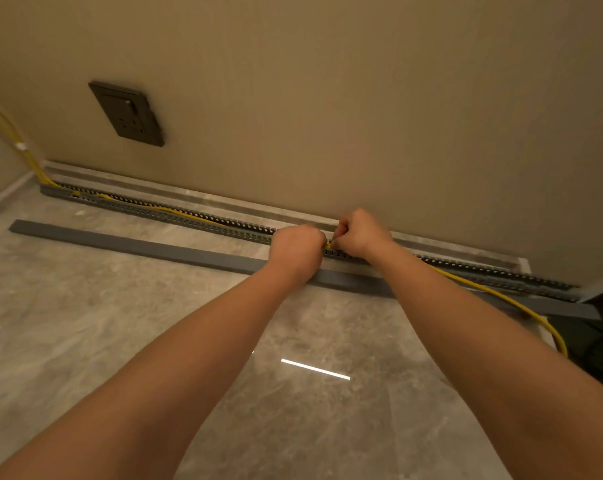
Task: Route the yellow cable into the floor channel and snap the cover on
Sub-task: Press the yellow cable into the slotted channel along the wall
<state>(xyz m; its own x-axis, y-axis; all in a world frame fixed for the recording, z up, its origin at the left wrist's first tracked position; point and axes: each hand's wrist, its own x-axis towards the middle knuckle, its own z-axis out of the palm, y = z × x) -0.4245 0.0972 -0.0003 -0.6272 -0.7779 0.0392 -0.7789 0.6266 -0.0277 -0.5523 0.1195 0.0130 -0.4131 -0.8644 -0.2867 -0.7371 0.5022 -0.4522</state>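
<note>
Head view first: the yellow cable (494,289) comes down the corner at far left, lies inside the left half of the slotted floor channel (175,216), reaches the two hands at mid-length, then leaves the channel and trails loose over the floor (120,306) toward the right edge. So roughly half the run looks seated, the right half not yet.

Both hands meet directly over the channel. The left hand (294,249) is curled closed with its fingers folded under, and the right hand (358,233) is likewise closed in a pinch; a short bit of yellow shows between them, so each seems to grip the cable, probably to press it down between the slotted walls (the fingertips themselves are hidden).

Just in front of the channel, parallel to it, lies the long grey cover (154,245), unfitted, kept close at hand for snapping on once the cable is in.

Beyond that: polished grey marbled floor with a bright streak of reflected light, a pale skirting strip along the beige wall (362,98), and a dark socket plate (128,114) above the channel's left end.
</note>
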